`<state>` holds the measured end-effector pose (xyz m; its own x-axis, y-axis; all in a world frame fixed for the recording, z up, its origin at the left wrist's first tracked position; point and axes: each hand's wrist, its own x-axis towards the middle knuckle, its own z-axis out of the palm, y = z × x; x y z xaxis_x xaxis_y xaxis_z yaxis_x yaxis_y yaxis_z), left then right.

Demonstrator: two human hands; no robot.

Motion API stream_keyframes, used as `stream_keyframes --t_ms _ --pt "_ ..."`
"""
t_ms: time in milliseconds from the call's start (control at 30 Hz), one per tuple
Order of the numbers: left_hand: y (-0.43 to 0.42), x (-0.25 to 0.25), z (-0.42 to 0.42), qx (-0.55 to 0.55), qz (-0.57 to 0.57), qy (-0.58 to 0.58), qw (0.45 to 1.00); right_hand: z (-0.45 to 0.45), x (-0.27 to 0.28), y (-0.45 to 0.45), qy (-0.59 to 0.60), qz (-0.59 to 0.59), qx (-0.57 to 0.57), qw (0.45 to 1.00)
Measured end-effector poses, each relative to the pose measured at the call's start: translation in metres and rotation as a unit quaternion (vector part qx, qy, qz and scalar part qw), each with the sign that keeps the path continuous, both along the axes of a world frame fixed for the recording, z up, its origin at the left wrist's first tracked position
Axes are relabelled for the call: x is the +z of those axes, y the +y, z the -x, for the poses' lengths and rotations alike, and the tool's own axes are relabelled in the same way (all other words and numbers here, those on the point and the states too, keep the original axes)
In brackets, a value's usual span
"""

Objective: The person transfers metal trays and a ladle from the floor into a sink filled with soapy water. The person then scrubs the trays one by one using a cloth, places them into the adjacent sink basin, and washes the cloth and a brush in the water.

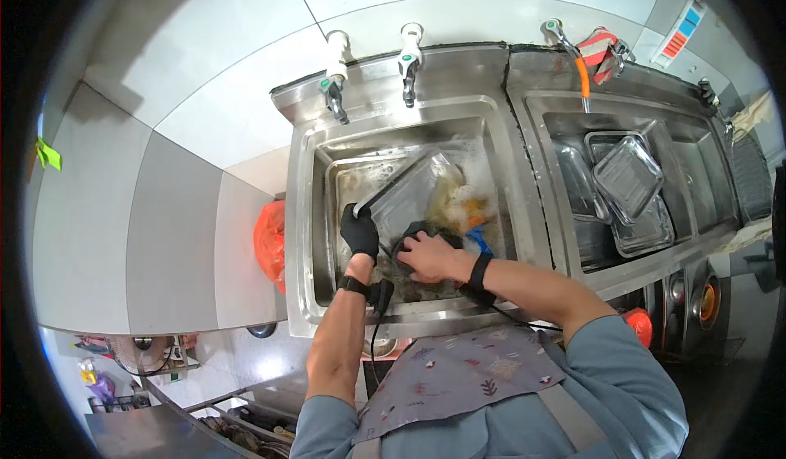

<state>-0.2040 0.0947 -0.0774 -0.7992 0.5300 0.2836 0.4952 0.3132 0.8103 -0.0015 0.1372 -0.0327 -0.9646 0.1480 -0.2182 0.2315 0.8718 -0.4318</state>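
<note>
Tiled wall (491,17), steel sink (524,221): left hand (359,231) tight on tray (412,198), right hand (431,257) over something dark (416,230), grip unclear

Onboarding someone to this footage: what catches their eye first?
The black-gloved left hand stands out, gripping a tray in the left sink beside the bare right hand. Next come the orange bag left of that sink and the orange hose over the back of the right sink.

1 camera | head-worn | faces forward, down | near sink (526,213)
</note>
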Motion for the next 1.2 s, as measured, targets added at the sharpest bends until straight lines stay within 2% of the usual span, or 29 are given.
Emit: stream_keyframes --t_ms 233,300,333,400,467,500,567,700,733,867,933,1067,1133,1167,1200 --pt "-0.015 0.007 0.026 -0.04 -0.019 -0.084 0.995 -0.007 0.002 0.059 -0.091 -0.056 0.031 0.994" --pt "-0.025 0.022 0.036 -0.11 -0.006 -0.099 0.989 -0.013 -0.016 0.081 -0.084 -0.08 -0.005 0.993" --pt "-0.029 0.016 0.053 -0.125 0.044 -0.086 0.987 -0.016 -0.029 0.096 -0.101 -0.089 -0.021 0.991" --pt "-0.039 0.026 0.06 -0.112 0.041 -0.071 0.99 -0.02 -0.034 0.112 -0.116 -0.095 -0.03 0.988" --pt "-0.04 0.031 0.068 -0.11 0.034 -0.01 0.993 -0.024 -0.018 0.12 -0.101 -0.117 -0.166 0.974" --pt "-0.042 0.037 0.066 -0.108 0.035 -0.01 0.994 -0.021 -0.019 0.126 -0.101 -0.116 -0.164 0.974" --pt "-0.04 0.056 0.06 -0.076 0.053 -0.047 0.995 -0.015 -0.023 0.14 -0.091 -0.123 -0.263 0.953" --pt "-0.048 0.052 0.075 -0.09 -0.059 -0.094 0.99 -0.017 -0.028 0.164 -0.073 -0.052 -0.416 0.905" --pt "-0.051 0.056 0.077 -0.092 -0.037 -0.089 0.991 -0.015 -0.026 0.17 -0.092 -0.011 -0.441 0.893" --pt "-0.054 0.069 0.068 -0.094 -0.08 -0.148 0.981 -0.013 -0.033 0.19 -0.063 0.046 -0.461 0.884" --pt "-0.054 0.065 0.067 -0.085 -0.083 -0.151 0.981 -0.016 -0.046 0.197 0.087 0.148 -0.469 0.867" --pt "-0.056 0.065 0.061 -0.094 -0.115 -0.18 0.972 -0.021 -0.05 0.209 0.085 0.164 -0.421 0.888" --pt "-0.054 0.059 0.063 -0.09 -0.121 -0.183 0.972 -0.027 -0.016 0.192 0.163 0.222 -0.402 0.873" --pt "-0.054 0.057 0.063 -0.083 -0.127 -0.185 0.971 -0.027 -0.008 0.188 0.163 0.221 -0.402 0.874" --pt "-0.055 0.059 0.062 -0.089 -0.127 -0.212 0.965 -0.026 -0.006 0.186 0.155 0.154 -0.404 0.888"
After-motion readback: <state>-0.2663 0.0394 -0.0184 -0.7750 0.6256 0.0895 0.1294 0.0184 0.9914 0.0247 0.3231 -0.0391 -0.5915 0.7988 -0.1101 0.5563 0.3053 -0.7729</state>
